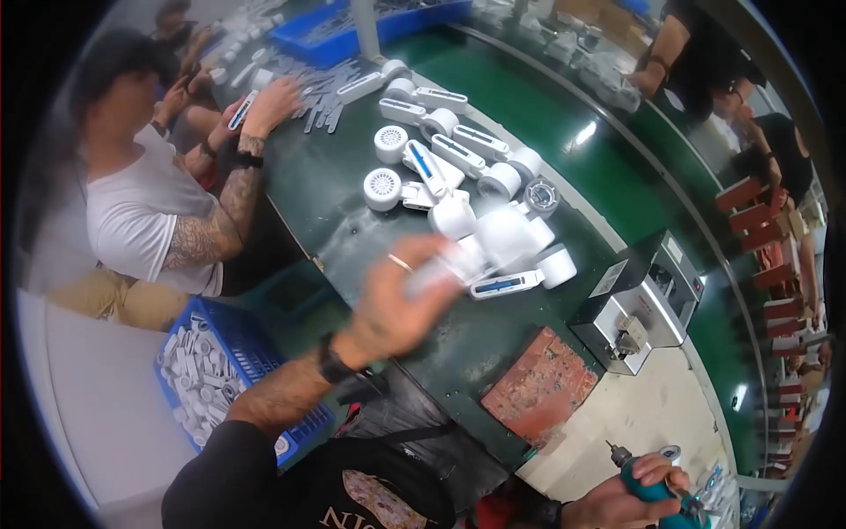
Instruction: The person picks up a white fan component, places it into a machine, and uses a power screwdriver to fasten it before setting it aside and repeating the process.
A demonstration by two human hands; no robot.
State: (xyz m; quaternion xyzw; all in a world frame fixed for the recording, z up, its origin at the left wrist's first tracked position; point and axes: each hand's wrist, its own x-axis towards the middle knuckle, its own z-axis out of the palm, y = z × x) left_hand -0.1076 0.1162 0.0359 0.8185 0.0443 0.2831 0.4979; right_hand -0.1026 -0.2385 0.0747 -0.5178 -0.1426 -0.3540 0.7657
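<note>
My left hand (388,309) is blurred, but its fingers are closed around a white handheld appliance (430,275), above the counter (313,198). Beyond this hand lie similar round-headed appliances (382,189) in a group. My right hand (654,487) grips a teal electric screwdriver (686,517); a worn reddish board (539,386) lies ahead, to its left.
</note>
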